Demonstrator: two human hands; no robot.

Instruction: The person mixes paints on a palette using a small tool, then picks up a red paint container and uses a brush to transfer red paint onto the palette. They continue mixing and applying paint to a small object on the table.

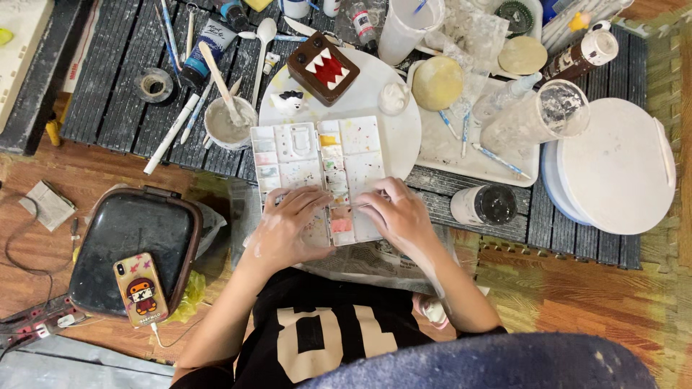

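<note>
Left hand: the left hand (288,223) is lying on the near left part of the paint palette (321,180), fingers spread flat and pressing down on it.
Right hand: the right hand (396,216) is resting on the near right edge of the palette, and its grip is curling around that edge.
Paint palette: it is a white box with many little paint squares, and it is sitting open in front of the person, partly on a round white board (404,126).
Toy: a brown block (324,68) with a red mouth and white teeth is sitting on the board, just behind the palette.
Cup: a messy white cup (225,124) with a stick in it is standing just left of the palette.
Phone: a phone (140,288) with a cartoon case is lying on a black case (130,238) on the floor, well apart from the hands.
Jar: a dark jar (484,204) is lying on the slatted desk (115,79), near the right hand.
</note>
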